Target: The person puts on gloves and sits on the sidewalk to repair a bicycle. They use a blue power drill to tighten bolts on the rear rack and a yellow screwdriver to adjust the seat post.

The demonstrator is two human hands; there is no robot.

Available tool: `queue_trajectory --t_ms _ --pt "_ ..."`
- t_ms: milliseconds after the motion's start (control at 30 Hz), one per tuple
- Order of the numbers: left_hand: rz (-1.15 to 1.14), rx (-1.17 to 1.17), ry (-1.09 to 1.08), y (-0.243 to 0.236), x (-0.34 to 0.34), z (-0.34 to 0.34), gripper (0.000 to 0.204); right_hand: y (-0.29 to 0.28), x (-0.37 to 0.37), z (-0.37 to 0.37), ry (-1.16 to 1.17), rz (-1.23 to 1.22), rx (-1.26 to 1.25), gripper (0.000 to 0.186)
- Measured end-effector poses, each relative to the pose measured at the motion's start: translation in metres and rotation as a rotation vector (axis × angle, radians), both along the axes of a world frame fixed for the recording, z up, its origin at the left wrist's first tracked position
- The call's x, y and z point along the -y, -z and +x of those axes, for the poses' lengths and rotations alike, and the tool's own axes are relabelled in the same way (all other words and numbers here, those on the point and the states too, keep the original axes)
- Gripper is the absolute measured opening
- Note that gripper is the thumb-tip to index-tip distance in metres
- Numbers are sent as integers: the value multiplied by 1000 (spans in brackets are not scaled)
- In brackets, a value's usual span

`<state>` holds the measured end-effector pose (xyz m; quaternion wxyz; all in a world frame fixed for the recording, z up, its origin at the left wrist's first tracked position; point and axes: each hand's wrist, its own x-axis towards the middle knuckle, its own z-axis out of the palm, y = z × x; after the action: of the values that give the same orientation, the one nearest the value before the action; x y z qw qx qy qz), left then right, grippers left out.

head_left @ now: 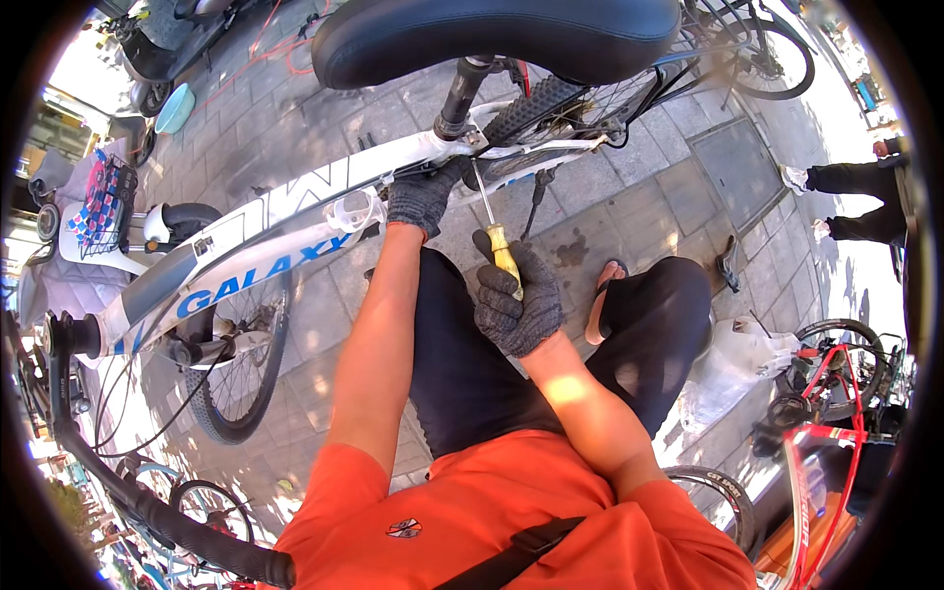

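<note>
A white bicycle with blue lettering stands across the view in front of me, its black saddle at the top. My right hand, in a grey knit glove, is closed round the yellow handle of a screwdriver. The metal shaft points up toward the frame near the seat tube; whether its tip touches a screw is hidden. My left hand, gloved alike, is wrapped over the frame just below the seat post. Its fingertips are out of sight behind the tube.
A black kickstand reaches down to the paving. Right of me lie a white plastic bag and a red bicycle frame. A person in dark trousers stands at the far right. A light-blue basin and a scooter are at the upper left.
</note>
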<state>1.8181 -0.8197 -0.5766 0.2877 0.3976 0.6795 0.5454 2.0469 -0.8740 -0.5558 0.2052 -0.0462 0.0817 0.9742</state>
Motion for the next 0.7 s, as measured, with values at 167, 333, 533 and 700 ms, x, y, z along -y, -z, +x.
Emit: queue_trajectory --t_ms 167,333,533,700 --pt "38 36 -8 3 -1 -1 43 -1 6 -15 30 -46 -246 52" --pt "19 57 -29 -6 1 10 42 5 5 -13 47 -97 -274 49" --pt "70 56 -19 10 -1 6 40 -11 5 -11 16 59 149 44" --pt "72 25 -15 17 -1 0 40 -24 2 -10 -5 170 477 40"
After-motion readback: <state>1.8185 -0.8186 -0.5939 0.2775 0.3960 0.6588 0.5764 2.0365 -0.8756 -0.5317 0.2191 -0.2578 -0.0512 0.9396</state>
